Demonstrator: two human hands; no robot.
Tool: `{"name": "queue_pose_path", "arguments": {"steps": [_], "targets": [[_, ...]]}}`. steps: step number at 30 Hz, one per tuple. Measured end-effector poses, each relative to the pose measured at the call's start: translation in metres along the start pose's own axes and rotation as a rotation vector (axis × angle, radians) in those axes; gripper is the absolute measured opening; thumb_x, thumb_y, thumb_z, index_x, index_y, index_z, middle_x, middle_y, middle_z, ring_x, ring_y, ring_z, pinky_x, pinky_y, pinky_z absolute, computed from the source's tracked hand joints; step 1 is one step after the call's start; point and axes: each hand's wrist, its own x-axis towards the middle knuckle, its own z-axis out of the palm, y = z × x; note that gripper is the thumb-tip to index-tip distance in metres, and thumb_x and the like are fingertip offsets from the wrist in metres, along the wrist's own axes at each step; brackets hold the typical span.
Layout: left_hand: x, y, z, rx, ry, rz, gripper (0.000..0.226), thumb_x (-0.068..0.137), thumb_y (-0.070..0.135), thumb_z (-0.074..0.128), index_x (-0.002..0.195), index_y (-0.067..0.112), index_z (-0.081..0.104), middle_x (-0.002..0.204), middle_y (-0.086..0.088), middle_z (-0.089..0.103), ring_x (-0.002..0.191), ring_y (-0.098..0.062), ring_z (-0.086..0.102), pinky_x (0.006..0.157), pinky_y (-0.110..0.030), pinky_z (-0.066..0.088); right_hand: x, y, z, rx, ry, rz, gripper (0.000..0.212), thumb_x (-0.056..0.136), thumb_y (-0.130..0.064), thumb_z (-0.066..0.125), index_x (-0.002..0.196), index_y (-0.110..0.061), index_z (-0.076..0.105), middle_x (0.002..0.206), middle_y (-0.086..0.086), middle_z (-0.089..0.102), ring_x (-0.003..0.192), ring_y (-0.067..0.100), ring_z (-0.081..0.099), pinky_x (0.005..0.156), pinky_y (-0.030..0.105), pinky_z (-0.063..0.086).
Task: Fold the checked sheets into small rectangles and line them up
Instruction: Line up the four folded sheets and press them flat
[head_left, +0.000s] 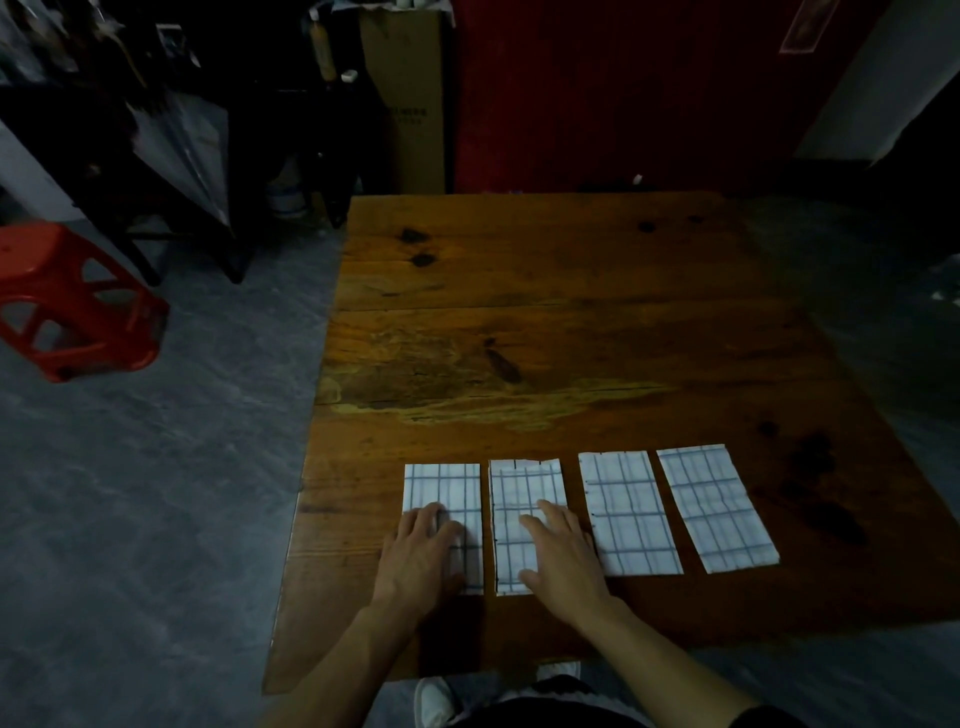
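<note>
Four folded checked sheets (628, 512) lined up; left hand (423, 553), right hand (563, 558) pressing flat, fingers straight.

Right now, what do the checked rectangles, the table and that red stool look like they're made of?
Checked rectangles: probably thin paper or light cloth, matte white with dark grid lines; creases and a ragged edge show, so I can't be sure which.
Table: wood planks, worn semi-gloss finish; grain, dark knots and a seam are visible.
Red stool: likely moulded plastic, smooth, with cut-out sides.

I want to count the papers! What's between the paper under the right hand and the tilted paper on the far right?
One more folded checked sheet lies between them on the wooden table, untouched, as the head view shows.
</note>
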Motion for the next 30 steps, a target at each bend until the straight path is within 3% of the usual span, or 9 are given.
{"name": "queue_pose_path", "arguments": {"steps": [9, 21, 30], "targets": [[-0.004, 0.007, -0.006, -0.051, 0.091, 0.014, 0.068, 0.085, 0.052, 0.063, 0.144, 0.036, 0.032, 0.158, 0.001, 0.019, 0.145, -0.022, 0.015, 0.115, -0.043, 0.029, -0.008, 0.006, -0.014, 0.090, 0.066, -0.016, 0.073, 0.090, -0.043, 0.063, 0.151, -0.028, 0.026, 0.160, -0.003, 0.015, 0.147, 0.016, 0.011, 0.118, 0.037, 0.021], [0.024, 0.060, -0.016, -0.091, 0.113, 0.158, 0.057, 0.089, 0.043, 0.061, 0.140, 0.034, 0.040, 0.156, 0.000, 0.027, 0.143, -0.024, 0.023, 0.112, -0.042, 0.030, -0.050, 0.070, -0.047, 0.173, 0.207, 0.264, 0.061, 0.091, -0.034, 0.064, 0.145, -0.023, 0.037, 0.155, 0.002, 0.028, 0.142, 0.018, 0.022, 0.116, 0.036, 0.022], [0.031, 0.122, 0.004, -0.074, 0.082, 0.045, 0.058, 0.090, 0.035, 0.062, 0.142, 0.033, 0.037, 0.155, 0.004, 0.028, 0.141, -0.019, 0.024, 0.112, -0.035, 0.030, -0.037, 0.119, -0.061, 0.108, 0.146, 0.125, 0.061, 0.091, -0.033, 0.063, 0.146, -0.024, 0.036, 0.156, -0.001, 0.025, 0.143, 0.017, 0.020, 0.117, 0.035, 0.024]]}}
